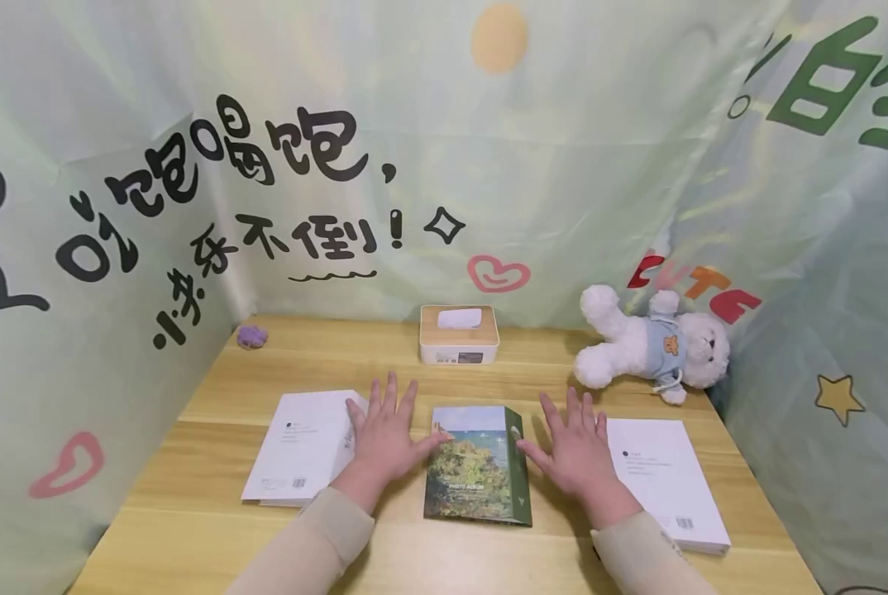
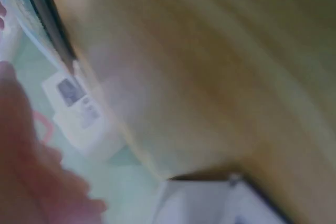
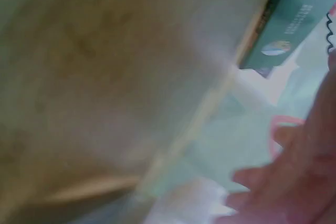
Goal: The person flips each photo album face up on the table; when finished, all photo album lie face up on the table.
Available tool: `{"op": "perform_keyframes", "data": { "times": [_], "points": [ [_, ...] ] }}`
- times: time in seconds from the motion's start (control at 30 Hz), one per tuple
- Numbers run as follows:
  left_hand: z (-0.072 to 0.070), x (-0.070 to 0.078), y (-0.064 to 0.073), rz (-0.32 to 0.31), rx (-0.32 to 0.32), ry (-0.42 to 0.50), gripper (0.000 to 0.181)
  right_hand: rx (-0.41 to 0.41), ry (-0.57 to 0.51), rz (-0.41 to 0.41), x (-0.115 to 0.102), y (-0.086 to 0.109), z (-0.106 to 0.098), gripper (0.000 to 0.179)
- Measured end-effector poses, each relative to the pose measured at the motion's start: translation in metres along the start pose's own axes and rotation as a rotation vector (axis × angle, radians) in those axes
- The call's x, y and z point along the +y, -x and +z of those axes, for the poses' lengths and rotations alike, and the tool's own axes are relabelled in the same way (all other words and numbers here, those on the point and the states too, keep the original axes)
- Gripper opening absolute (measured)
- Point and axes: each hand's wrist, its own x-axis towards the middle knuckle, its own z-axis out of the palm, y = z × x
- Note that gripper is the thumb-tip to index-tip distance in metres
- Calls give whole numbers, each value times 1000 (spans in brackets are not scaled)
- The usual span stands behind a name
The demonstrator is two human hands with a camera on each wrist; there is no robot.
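A photo album (image 1: 468, 467) with a painted seaside garden on its cover stands in the middle of the table, its green spine (image 1: 518, 471) turned to the right. On its left, my left hand (image 1: 384, 438) spreads its fingers, the thumb overlapping the cover's left edge in the head view. My right hand (image 1: 580, 453) is on the other side, fingers spread, its thumb tip close by the spine. Neither hand grips anything. The right wrist view shows the green spine (image 3: 286, 30) near the right hand (image 3: 299, 177); in the left wrist view the left hand (image 2: 37, 177) is blurred.
Beyond the left hand stands a white album (image 1: 303, 446), partly behind the wrist. Another white album (image 1: 667, 479) lies right of the right hand. Farther back are a tissue box (image 1: 459, 335), a plush bear (image 1: 660, 347) and a small purple object (image 1: 251, 336). Printed curtains enclose the table.
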Motion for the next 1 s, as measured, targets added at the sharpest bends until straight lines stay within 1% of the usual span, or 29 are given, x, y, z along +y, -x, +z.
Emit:
{"op": "perform_keyframes", "data": {
  "times": [0.07,0.13,0.2,0.27,0.3,0.37,0.43,0.5,0.57,0.6,0.67,0.73,0.8,0.83,0.9,1.0],
  "points": [
    [-4,1,-2,-3,17,34,110,19,2,-1,2,-3,-4,89],
    [-16,2,-4,-18,40,111,109,49,-5,-9,2,-5,-11,86],
    [-34,0,-4,-44,62,201,109,78,-11,-32,-3,-7,-19,84],
    [-56,-6,-3,-80,87,291,111,93,-35,-58,-14,-10,-28,84],
    [-66,-13,-1,-101,98,326,111,98,-46,-71,-21,-12,-32,84],
    [-84,-30,3,-158,113,370,113,104,-82,-92,-38,-16,-38,84],
    [-97,-52,11,-227,132,393,113,109,-140,-103,-58,-18,-42,83],
    [-107,-76,19,-308,141,401,112,120,-202,-108,-79,-18,-42,80],
    [-110,-99,31,-391,125,407,111,119,-279,-117,-101,-16,-36,77],
    [-110,-109,36,-432,103,412,112,111,-317,-120,-112,-15,-33,76],
    [-108,-124,47,-502,35,425,116,78,-387,-128,-135,-14,-27,75],
    [-103,-136,56,-558,-48,439,122,25,-441,-134,-159,-14,-20,75],
    [-97,-144,64,-596,-114,449,126,-36,-467,-142,-181,-17,-11,77],
    [-94,-148,67,-604,-135,454,127,-67,-478,-150,-192,-19,-6,79],
    [-89,-153,72,-625,-160,472,126,-120,-484,-168,-214,-23,7,80],
    [-84,-156,78,-638,-167,485,121,-185,-481,-197,-242,-28,26,78]
  ]
}}
